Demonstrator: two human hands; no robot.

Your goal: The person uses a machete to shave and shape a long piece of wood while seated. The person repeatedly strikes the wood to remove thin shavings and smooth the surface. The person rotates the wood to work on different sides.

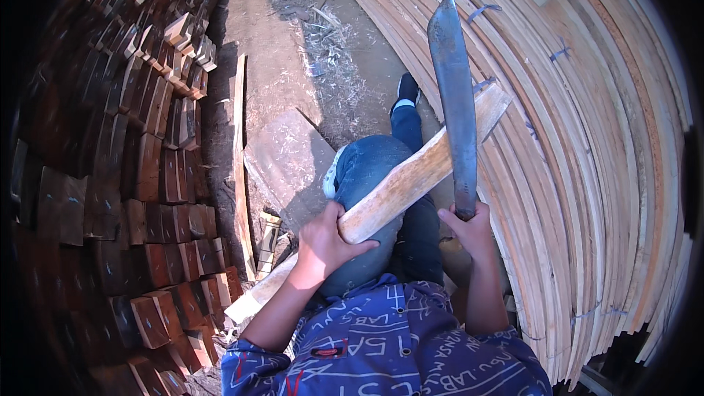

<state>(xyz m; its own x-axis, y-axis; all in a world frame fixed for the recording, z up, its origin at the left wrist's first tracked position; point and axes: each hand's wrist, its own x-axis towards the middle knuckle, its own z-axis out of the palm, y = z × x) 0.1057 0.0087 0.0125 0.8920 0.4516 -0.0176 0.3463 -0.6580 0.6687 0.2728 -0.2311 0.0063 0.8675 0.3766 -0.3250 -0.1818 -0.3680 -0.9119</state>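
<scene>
A long pale wooden plank (411,178) runs slantwise across my lap, from the lower left up to the right. My left hand (324,243) is wrapped round its middle, the thumb lying along the near edge. In my right hand (471,227) is a machete (453,81), gripped low at its handle, most of which my fingers hide. Its broad dark blade points up and away from me, with rusty patches. In the picture the blade crosses in front of the plank's far end; whether the two touch, I cannot tell.
Stacked dark wood blocks (158,176) rise on the left. Long bundled boards (543,147) curve along the right, tied with blue strips. A thin wood strip (240,161) lies on the ground, beside a flat slab (286,154). Wood shavings (334,55) are scattered farther off.
</scene>
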